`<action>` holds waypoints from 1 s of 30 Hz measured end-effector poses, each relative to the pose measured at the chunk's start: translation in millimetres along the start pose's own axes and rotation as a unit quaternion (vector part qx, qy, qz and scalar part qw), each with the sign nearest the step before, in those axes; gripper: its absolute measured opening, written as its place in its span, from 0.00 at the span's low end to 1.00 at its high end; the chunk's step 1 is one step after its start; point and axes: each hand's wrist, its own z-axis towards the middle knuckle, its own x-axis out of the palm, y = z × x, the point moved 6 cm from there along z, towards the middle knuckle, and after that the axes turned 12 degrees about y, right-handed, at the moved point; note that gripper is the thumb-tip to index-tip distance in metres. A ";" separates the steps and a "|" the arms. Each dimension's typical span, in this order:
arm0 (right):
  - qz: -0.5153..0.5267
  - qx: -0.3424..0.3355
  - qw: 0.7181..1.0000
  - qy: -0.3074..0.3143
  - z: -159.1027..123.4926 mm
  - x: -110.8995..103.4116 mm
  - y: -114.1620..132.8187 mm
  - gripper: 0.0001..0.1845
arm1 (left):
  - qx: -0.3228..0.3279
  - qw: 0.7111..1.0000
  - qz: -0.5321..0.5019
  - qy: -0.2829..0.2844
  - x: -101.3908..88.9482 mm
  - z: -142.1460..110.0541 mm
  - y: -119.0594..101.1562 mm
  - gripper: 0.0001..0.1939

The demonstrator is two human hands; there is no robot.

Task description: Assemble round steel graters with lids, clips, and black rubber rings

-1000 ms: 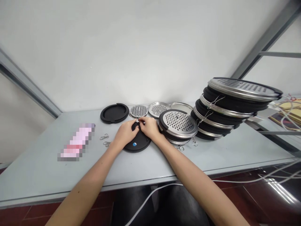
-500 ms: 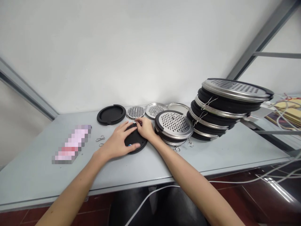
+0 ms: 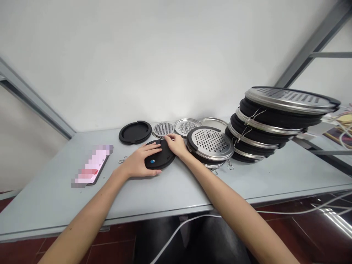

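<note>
My left hand [image 3: 140, 161] rests at the left side of a black round lid [image 3: 162, 158] lying on the table, fingers stretched across its top and thumb by its near edge. A small blue and white dot shows on the lid between thumb and fingers. At the lid's far right rim, my right hand [image 3: 175, 144] is closed, its curled fingertips gripping the edge; anything small under them is hidden. Just right of that hand sits a short stack topped by a round metal grater plate [image 3: 210, 143]. Wire clips [image 3: 123, 160] lie left of my left hand.
Against the wall are a black ring-shaped base [image 3: 135, 140], two grater discs [image 3: 163, 129] [image 3: 187, 127] and a plain metal disc [image 3: 214, 123]. A tall leaning stack of graters [image 3: 275, 126] stands right. A phone [image 3: 95, 165] lies left. White cables [image 3: 189, 220] hang at the front edge.
My left hand has let go near the far rim and spread over the lid's left side. The lid has turned, its blue dot moving leftward. My right hand stays at the far rim.
</note>
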 end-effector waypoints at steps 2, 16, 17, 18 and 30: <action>0.101 0.032 0.994 -0.001 0.4 -0.3 -2.9 0.21 | 0.002 0.997 -0.061 -0.036 -8.9 -4.3 5.1 0.37; 0.057 -0.162 0.985 -0.001 -27.2 10.3 33.8 0.20 | -0.114 0.829 -0.505 -0.212 -7.6 -14.4 63.1 0.32; 0.050 -0.166 0.985 -0.005 -28.1 9.2 35.1 0.19 | -0.119 0.829 -0.503 -0.213 -8.7 -13.8 60.1 0.33; 0.043 -0.169 0.985 -0.012 -29.1 7.8 36.5 0.18 | -0.124 0.833 -0.496 -0.211 -10.1 -13.3 56.9 0.35; 0.013 -0.174 0.982 -0.075 -44.6 -2.4 52.2 0.18 | -0.145 0.813 -0.507 -0.246 -15.2 -13.5 53.2 0.26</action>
